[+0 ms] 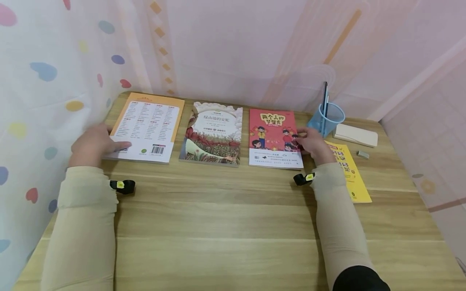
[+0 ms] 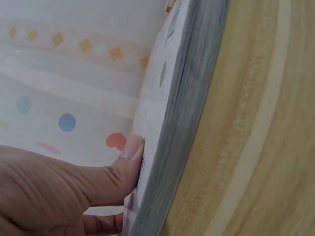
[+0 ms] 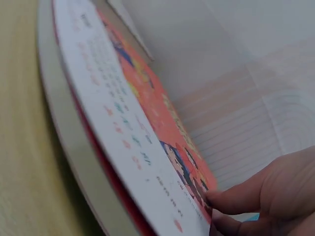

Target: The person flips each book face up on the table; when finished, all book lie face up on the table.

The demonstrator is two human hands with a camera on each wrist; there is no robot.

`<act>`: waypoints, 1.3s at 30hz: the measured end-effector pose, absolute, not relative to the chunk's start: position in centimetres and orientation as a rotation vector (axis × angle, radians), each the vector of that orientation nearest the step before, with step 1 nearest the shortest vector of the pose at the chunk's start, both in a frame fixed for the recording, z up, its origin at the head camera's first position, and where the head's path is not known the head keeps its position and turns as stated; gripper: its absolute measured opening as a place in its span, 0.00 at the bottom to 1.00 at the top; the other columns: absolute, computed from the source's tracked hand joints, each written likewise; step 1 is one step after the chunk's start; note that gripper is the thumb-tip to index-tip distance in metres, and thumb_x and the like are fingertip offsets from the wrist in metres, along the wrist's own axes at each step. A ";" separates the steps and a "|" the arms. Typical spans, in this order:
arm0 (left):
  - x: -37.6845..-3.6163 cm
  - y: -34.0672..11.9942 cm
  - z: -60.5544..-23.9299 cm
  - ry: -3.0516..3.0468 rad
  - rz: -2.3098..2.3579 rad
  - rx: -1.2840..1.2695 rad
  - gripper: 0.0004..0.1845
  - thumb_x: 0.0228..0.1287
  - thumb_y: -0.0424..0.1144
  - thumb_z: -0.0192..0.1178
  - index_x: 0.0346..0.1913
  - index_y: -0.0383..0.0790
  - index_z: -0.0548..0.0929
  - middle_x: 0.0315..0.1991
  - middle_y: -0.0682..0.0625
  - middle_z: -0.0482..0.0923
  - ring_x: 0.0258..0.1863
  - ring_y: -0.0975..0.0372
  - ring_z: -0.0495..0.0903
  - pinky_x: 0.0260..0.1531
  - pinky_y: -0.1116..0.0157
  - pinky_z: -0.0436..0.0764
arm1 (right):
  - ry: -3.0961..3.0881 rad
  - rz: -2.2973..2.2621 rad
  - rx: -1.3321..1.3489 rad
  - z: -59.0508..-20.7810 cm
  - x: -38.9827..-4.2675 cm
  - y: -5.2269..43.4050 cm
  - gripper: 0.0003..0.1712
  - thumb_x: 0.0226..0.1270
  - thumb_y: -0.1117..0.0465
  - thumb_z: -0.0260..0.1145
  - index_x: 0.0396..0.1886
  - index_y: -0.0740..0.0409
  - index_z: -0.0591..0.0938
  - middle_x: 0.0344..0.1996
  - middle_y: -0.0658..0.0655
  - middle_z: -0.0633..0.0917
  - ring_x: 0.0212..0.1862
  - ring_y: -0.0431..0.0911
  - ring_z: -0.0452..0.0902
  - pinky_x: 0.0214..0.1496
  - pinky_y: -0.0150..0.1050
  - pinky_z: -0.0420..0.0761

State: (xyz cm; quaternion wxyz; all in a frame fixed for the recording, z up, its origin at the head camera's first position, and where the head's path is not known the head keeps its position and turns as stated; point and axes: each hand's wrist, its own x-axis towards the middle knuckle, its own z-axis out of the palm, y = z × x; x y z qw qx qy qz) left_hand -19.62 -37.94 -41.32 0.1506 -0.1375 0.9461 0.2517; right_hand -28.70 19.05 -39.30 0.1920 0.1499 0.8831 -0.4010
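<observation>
My left hand (image 1: 95, 144) gripped left edge of orange book (image 1: 148, 126) at table's (image 1: 233, 226) far left, thumb on cover. My right hand (image 1: 312, 144) pinched right edge of red book (image 1: 274, 137); green book (image 1: 213, 133) lay between, untouched

Plenty of bare wooden table (image 1: 225, 226) behind both wrists, nothing there to bump. Left hand (image 1: 92, 143) is hemmed in by the dotted curtain (image 1: 43, 81) right on its outer side. Between the hands, three books sit edge to edge. Just past the right hand (image 1: 313, 143) stands a blue pen cup (image 1: 327, 117), with a yellow booklet (image 1: 349, 169) beside the wrist.
</observation>
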 end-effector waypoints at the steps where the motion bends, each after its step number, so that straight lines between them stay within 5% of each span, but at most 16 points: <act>1: -19.7 -37.9 -41.3 2.715 0.728 -0.395 0.41 0.63 0.55 0.69 0.60 0.20 0.67 0.49 0.27 0.71 0.44 0.39 0.69 0.37 0.46 0.73 | 2.496 -1.108 0.413 -39.4 -28.7 19.0 0.26 0.83 0.63 0.50 0.76 0.57 0.65 0.60 0.67 0.73 0.53 0.56 0.75 0.56 0.48 0.82; 25: -19.6 -37.4 -41.3 2.708 0.756 -0.451 0.38 0.64 0.51 0.70 0.61 0.24 0.67 0.46 0.30 0.73 0.43 0.40 0.70 0.35 0.48 0.72 | 2.828 -0.627 0.279 -38.2 -28.3 16.5 0.28 0.81 0.62 0.52 0.75 0.65 0.65 0.62 0.70 0.76 0.56 0.60 0.73 0.62 0.55 0.77; 30: -19.1 -36.8 -41.0 2.687 0.613 -0.578 0.37 0.64 0.56 0.69 0.52 0.22 0.68 0.40 0.32 0.71 0.38 0.42 0.72 0.33 0.50 0.73 | 2.829 -0.730 0.250 -37.1 -28.7 14.4 0.28 0.81 0.59 0.52 0.76 0.61 0.66 0.61 0.67 0.77 0.54 0.58 0.74 0.56 0.53 0.79; 39: -18.8 -36.4 -40.3 2.694 0.574 -0.560 0.34 0.66 0.55 0.66 0.40 0.18 0.75 0.31 0.36 0.69 0.33 0.45 0.72 0.31 0.56 0.76 | 2.756 -0.854 0.033 -35.7 -29.9 9.1 0.29 0.81 0.54 0.53 0.76 0.57 0.67 0.66 0.63 0.74 0.58 0.57 0.73 0.60 0.54 0.77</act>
